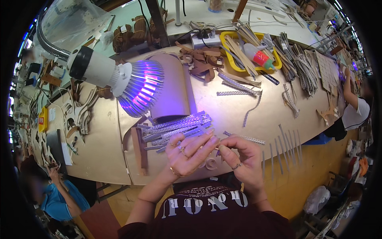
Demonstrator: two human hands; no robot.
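Observation:
My left hand (pixel 190 154) and my right hand (pixel 241 156) meet over the table's front edge, fingertips nearly touching. The right thumb and fingers are pinched together, and the left fingers press close beside them. A small thin piece seems to lie between the fingertips, too small to name. Just beyond my left hand lies a pile of silvery braided straps (pixel 175 126) mixed with flat grey strips. Another braided strap (pixel 250 139) rests behind my right hand. Partly under the hands is a small pale ring-shaped roll (pixel 211 163).
A lit lamp (pixel 141 88) hangs left, before a curved brown sheet (pixel 170 85). Several grey strips (pixel 283 153) line the front edge at right. Farther back sit a yellow tray (pixel 278 63) holding a bottle (pixel 258 55), and brown strap scraps (pixel 202 63). People sit on both sides.

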